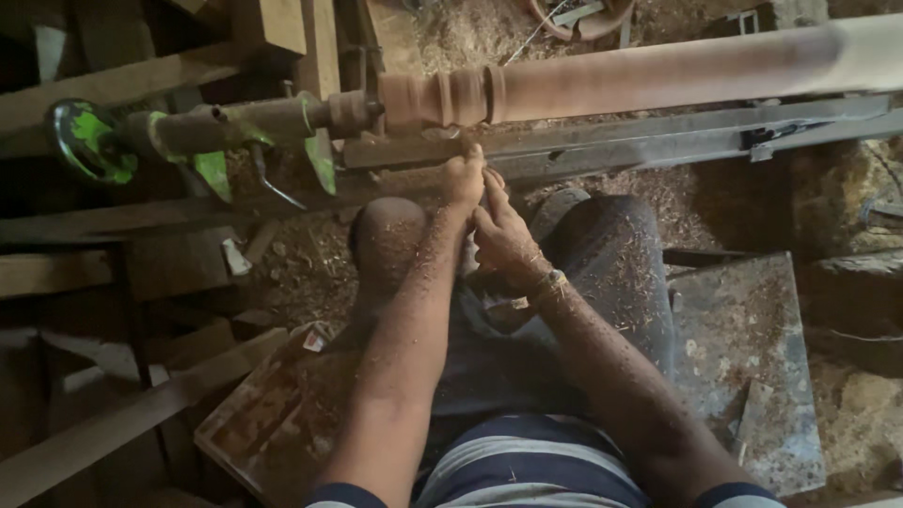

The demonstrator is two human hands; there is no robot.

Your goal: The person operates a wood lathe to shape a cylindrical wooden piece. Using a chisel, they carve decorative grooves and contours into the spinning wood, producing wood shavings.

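We note a green handwheel (87, 141) at far left, with timber planks (103, 428) stacked at near left. A sawdust-strewn grey slab (752, 367) lies at near right. A round basin (578, 17) sits far off, and wood shavings (301, 268) cover the floor.

Head view, looking down at a wood lathe. Long wooden spindle (658, 71) lies across the top of the frame, blurred, with beads and grooves cut near its left end. Green tailstock (188, 132) with a handwheel at far left. Left hand (464, 179) up against the metal tool rest (602, 141) just under the grooved section. Right hand (503, 235) just behind it, the two touching, both closed around a tool that's mostly hidden. Band on the right wrist. Forearms and knees covered in sawdust. Wood shavings on the floor (310, 268), flat metal plate (752, 348) at lower right, timber planks (103, 423) at left.
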